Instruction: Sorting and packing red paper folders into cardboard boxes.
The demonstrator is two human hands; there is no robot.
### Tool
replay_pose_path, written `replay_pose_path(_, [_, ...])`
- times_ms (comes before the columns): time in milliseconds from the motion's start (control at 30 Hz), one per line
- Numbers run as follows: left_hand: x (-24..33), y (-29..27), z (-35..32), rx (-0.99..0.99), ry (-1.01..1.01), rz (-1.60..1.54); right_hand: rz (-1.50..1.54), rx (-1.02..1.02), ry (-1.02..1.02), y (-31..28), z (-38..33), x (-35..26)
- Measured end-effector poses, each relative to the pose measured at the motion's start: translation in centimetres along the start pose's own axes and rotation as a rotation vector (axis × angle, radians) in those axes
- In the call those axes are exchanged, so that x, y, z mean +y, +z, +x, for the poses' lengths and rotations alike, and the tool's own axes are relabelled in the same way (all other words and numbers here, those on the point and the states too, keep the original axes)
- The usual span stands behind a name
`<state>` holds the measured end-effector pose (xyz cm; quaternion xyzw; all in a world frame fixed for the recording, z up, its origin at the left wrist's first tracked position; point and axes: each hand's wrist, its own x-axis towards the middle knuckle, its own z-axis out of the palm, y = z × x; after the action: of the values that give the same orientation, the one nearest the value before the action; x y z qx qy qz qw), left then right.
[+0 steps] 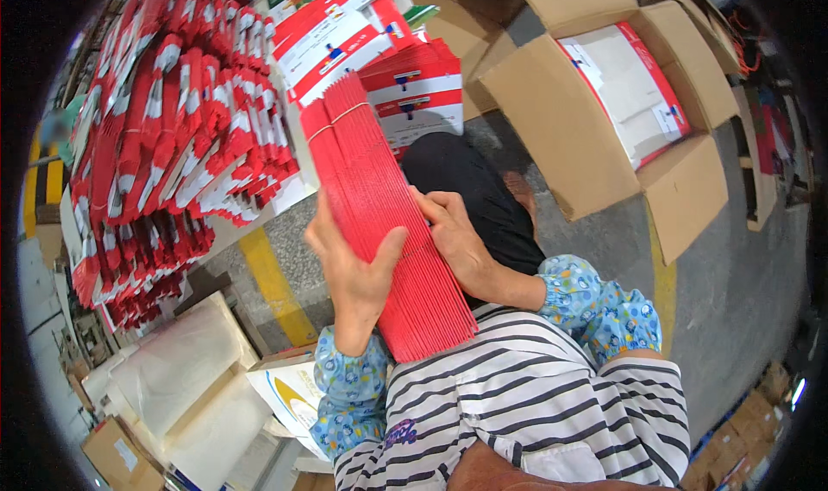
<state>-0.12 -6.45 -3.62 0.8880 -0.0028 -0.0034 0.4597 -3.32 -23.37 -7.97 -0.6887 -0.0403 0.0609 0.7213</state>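
A thick bundle of red flat-folded cartons (360, 176) leans lengthwise against my body, its edges packed close together. Near its far end runs a thin rubber band (338, 122). My left hand (352, 271) grips the bundle's left side, with the thumb lying over the edges. On the opposite side, my right hand (461, 243) is closed against the bundle, its fingertips partly hidden. Just beyond the bundle lie red and white flat cartons (332, 47) in a pile.
High stacks of red and white folded cartons (172, 120) rise at the left. An open cardboard box (552, 133) at the right contains red and white flat cartons (625, 94). A cream-coloured board-like piece (181, 362) stands at the lower left. Yellow lines (272, 280) mark the grey floor.
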Motion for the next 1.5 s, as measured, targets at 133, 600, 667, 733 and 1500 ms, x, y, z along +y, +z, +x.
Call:
replay_pose_path(133, [1.2,0.6,0.7,-0.069,0.119,0.264,-0.11,-0.066,-0.114,-0.8,-0.1,0.8])
replay_pose_path(600, [1.5,1.0,1.4,-0.09,0.048,0.174,0.098,-0.034,-0.018,-0.9,0.2,0.1])
replay_pose_path(667, [1.3,1.0,1.5,-0.093,0.047,0.166,0.12,-0.024,0.011,-1.3,0.1,0.1])
replay_pose_path(733, [1.3,1.0,1.5,-0.097,0.047,0.156,0.14,-0.012,0.04,-1.9,-0.1,-0.1])
replay_pose_path(1500, [1.7,0.9,1.5,-0.096,0.041,0.178,-0.238,-0.083,-0.259,-5.9,0.5,-1.8])
